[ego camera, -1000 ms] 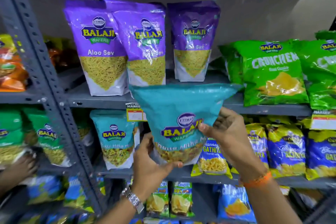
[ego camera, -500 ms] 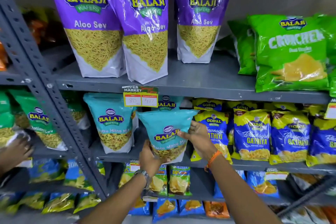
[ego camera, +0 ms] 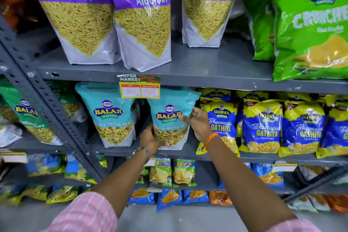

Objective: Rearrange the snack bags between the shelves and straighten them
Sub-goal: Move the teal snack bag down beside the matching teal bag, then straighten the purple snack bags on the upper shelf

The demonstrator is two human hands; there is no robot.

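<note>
Both hands clamp the teal snack bag [ego camera: 170, 118] standing on the middle shelf [ego camera: 188, 151], just beside its twin [ego camera: 109, 117]: left hand [ego camera: 149, 140] at the lower left corner, right hand [ego camera: 197, 124] on the right edge. It looks light, with soft, slick film over loose, crushable contents, so gripping the side seams and flat base seems safest

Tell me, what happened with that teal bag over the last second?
The teal bag went from mid-air in front of the shelves down and back onto the middle shelf, beside the other teal bag. Left hand and right hand kept hold of it throughout. The purple Aloo Sev bags stayed put.
</note>
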